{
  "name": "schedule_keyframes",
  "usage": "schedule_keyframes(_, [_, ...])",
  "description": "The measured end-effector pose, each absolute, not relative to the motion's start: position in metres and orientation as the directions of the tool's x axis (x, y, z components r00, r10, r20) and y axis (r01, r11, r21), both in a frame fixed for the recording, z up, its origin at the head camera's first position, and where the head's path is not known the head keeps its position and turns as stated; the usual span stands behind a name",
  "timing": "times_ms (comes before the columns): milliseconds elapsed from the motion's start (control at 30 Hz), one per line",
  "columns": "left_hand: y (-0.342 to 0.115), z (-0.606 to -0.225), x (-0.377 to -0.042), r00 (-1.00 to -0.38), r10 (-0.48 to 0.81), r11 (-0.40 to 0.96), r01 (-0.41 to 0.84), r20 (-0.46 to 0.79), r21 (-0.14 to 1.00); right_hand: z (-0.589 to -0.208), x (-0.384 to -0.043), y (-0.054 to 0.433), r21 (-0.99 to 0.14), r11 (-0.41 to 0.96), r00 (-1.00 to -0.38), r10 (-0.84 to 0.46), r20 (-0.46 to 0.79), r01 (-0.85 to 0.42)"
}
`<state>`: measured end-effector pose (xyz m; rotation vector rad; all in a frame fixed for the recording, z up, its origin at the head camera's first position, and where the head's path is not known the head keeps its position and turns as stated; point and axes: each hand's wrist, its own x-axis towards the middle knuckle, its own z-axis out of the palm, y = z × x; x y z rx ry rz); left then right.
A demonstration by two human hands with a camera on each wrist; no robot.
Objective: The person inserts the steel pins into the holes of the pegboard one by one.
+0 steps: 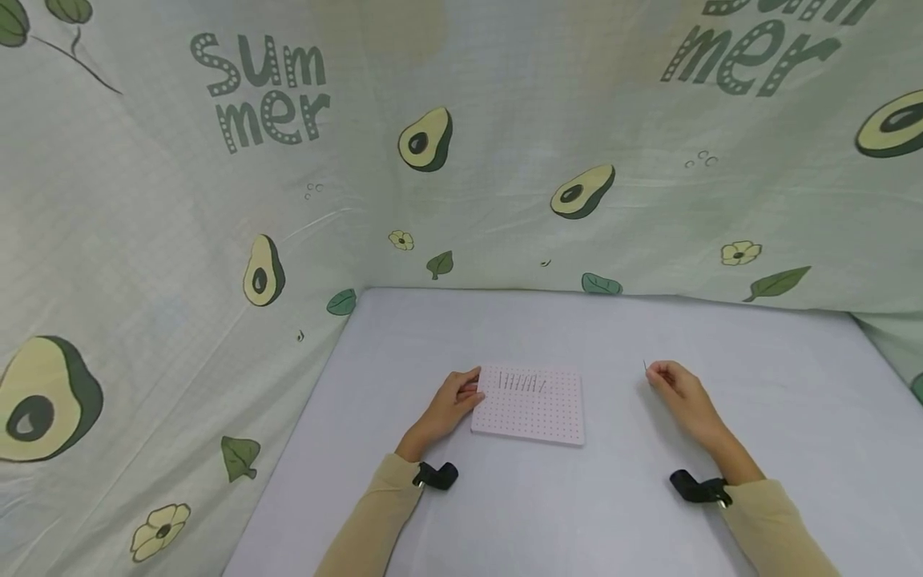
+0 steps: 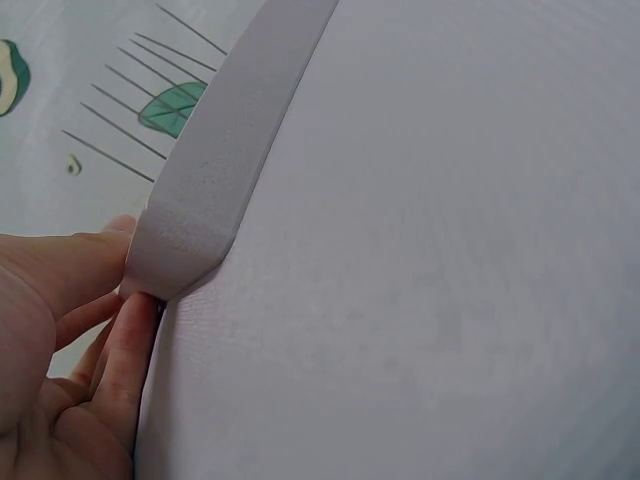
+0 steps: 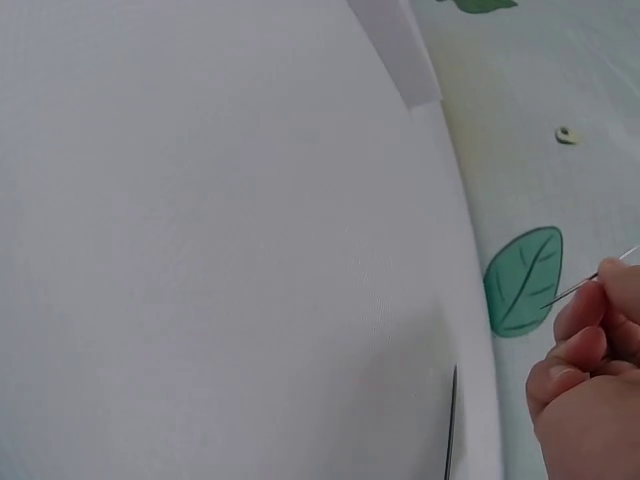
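A pale, hole-dotted pegboard (image 1: 526,421) lies on the white table, with several thin needles (image 1: 513,382) standing in a row near its far edge. My left hand (image 1: 449,405) holds the board's left edge; in the left wrist view its thumb and fingers (image 2: 128,345) meet the board's corner (image 2: 190,210). Off to the right, apart from the board, my right hand (image 1: 679,394) pinches one thin metal needle (image 3: 572,292) between thumb and fingertips, above the table. A second dark, pointed needle-like thing (image 3: 451,420) shows low in the right wrist view.
The white table (image 1: 613,521) ends at a hanging cloth (image 1: 490,224) printed with avocados, leaves and lettering, behind and to the left. A black wrist camera (image 1: 437,476) sits on the left wrist, another black camera (image 1: 698,486) on the right.
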<state>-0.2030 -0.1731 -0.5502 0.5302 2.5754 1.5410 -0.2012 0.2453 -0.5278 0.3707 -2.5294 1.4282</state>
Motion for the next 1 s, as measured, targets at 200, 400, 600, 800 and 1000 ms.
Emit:
schedule_keyframes(200, [-0.173, -0.549, -0.204, -0.936, 0.341, 0.444, 0.244, 0.09, 0.862, -0.522, -0.203, 0.234, -0.844, 0.418, -0.941, -0.108, 0.32, -0.336])
schedule_keyframes(400, [-0.173, -0.55, -0.204, -0.936, 0.339, 0.44, 0.246, 0.094, 0.864, -0.517, -0.205, 0.222, -0.864, 0.369, -0.939, -0.109, 0.326, -0.343])
schedule_keyframes(600, [-0.172, -0.55, -0.204, -0.94, 0.329, 0.436, 0.233, 0.087, 0.869, -0.515, -0.207, 0.207, -0.869, 0.341, -0.933, -0.117, 0.339, -0.359])
schedule_keyframes(800, [-0.172, -0.552, -0.205, -0.941, 0.321, 0.402, 0.239, 0.109, 0.884, -0.514, -0.209, 0.19, -0.862, 0.33, -0.923, -0.152, 0.353, -0.384])
schedule_keyframes(1000, [-0.172, -0.552, -0.205, -0.942, 0.323, 0.412, 0.23, 0.094, 0.882, -0.511, -0.206, 0.173, -0.856, 0.333, -0.916, -0.201, 0.346, -0.396])
